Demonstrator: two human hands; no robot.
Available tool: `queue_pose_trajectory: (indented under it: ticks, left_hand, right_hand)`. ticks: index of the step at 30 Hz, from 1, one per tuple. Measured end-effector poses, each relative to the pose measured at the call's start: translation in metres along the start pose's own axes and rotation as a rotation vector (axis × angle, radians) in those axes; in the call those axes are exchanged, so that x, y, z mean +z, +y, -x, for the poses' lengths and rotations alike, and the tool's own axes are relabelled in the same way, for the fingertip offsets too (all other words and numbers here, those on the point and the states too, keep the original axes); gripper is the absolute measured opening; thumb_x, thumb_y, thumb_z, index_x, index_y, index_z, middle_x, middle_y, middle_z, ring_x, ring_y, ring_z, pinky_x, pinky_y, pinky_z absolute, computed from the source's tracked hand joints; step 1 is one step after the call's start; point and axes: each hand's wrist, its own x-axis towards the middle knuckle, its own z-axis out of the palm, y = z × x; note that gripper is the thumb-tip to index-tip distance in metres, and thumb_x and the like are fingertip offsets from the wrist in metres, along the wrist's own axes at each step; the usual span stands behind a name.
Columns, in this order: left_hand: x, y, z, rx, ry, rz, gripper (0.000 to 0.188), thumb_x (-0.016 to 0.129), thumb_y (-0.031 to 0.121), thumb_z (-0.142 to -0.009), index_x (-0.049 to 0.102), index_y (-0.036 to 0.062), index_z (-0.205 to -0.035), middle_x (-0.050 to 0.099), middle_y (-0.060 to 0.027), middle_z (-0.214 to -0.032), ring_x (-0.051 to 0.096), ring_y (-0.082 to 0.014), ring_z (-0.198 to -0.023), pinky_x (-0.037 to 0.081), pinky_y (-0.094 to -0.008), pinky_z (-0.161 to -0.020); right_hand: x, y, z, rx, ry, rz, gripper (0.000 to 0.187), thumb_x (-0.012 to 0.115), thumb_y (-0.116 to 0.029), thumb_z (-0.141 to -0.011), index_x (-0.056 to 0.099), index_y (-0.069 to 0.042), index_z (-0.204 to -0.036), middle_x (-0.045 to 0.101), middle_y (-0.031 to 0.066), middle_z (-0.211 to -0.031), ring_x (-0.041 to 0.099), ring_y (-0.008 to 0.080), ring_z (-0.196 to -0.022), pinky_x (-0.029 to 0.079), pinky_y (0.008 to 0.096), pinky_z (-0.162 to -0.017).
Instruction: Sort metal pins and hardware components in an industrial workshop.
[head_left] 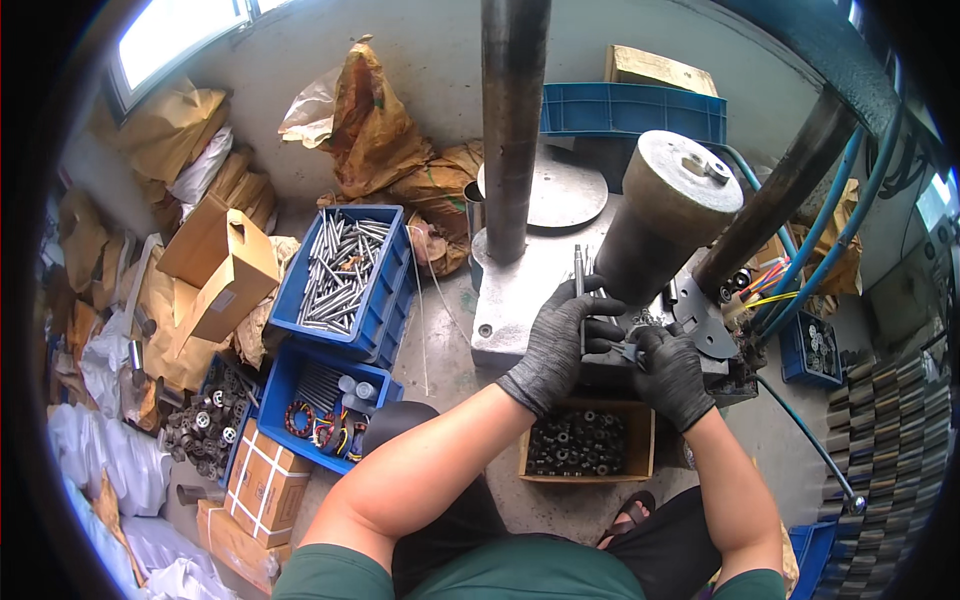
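Both hands wear dark grey gloves and work at the front of a metal press with a thick cylindrical ram (655, 225). My left hand (560, 345) grips a thin steel shaft (579, 268), which stands upright between the thumb and fingers. Just to its right, the fingers of my right hand (674, 375) are closed around a small grey piece that I cannot make out. Small metal bits lie on the press bed (505, 305), partly hidden behind the hands. Below them, a cardboard box (587, 478) holds several black round parts.
A blue crate (378, 345) full of steel shafts stands left, with a blue bin (275, 425) of shafts and coloured rings before it. Two steel columns (507, 130) rise around the ram. Blue hoses (840, 235) hang at right, near stacked metal pieces (885, 430).
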Motion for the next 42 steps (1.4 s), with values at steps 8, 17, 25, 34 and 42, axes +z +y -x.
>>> queue_pose_trajectory:
  ticks: [8, 17, 25, 34, 42]
  left_hand:
    - [-0.009, -0.002, -0.004, 0.063, 0.012, -0.024, 0.044, 0.054, 0.019, -0.098, 0.051, 0.0042, -0.139, 0.070, -0.0125, -0.112, 0.068, -0.0155, -0.083, 0.055, -0.0261, -0.070]
    - [0.006, -0.051, -0.029, 0.220, -0.035, -0.058, 0.041, 0.055, 0.003, -0.086, 0.055, 0.0040, -0.127, 0.063, -0.0094, -0.100, 0.061, -0.0162, -0.073, 0.054, -0.0315, -0.068]
    - [0.013, -0.095, -0.051, 0.421, 0.174, -0.666, 0.033, 0.062, 0.002, -0.089, 0.060, 0.0002, -0.122, 0.066, -0.0252, -0.105, 0.067, -0.0376, -0.101, 0.054, -0.0440, -0.088]
    - [0.027, -0.106, -0.036, 0.367, -0.064, -0.585, 0.037, 0.065, 0.004, -0.082, 0.065, -0.0001, -0.119, 0.071, -0.0242, -0.107, 0.070, -0.0348, -0.106, 0.055, -0.0415, -0.091]
    - [0.046, -0.097, -0.020, 0.251, -0.261, -0.411, 0.034, 0.064, 0.007, -0.085, 0.066, 0.0022, -0.119, 0.072, -0.0188, -0.105, 0.069, -0.0251, -0.105, 0.055, -0.0396, -0.091]
  right_hand:
    - [0.013, -0.002, 0.014, -0.234, 0.104, 0.026, 0.030, 0.074, -0.009, -0.067, 0.062, -0.009, -0.094, 0.065, 0.0107, -0.089, 0.062, 0.0388, -0.089, 0.048, 0.0508, -0.079]
    - [0.025, 0.024, 0.034, -0.176, 0.190, -0.057, 0.026, 0.074, -0.006, -0.078, 0.060, -0.004, -0.099, 0.059, 0.0158, -0.088, 0.060, 0.0378, -0.084, 0.048, 0.0465, -0.072]
    - [0.053, 0.121, 0.064, 0.217, 0.348, -0.120, 0.035, 0.066, -0.009, -0.098, 0.062, -0.002, -0.132, 0.065, 0.0163, -0.133, 0.062, 0.0230, -0.118, 0.049, 0.0366, -0.094]
    - [0.017, 0.083, 0.062, 0.630, 0.277, -1.498, 0.035, 0.061, -0.016, -0.102, 0.061, -0.001, -0.134, 0.067, 0.0094, -0.126, 0.065, 0.0192, -0.113, 0.052, 0.0360, -0.099]
    - [0.005, 0.078, 0.096, 0.428, 0.260, -0.852, 0.032, 0.064, -0.010, -0.096, 0.065, -0.001, -0.127, 0.068, 0.0085, -0.121, 0.068, 0.0177, -0.108, 0.054, 0.0342, -0.097]
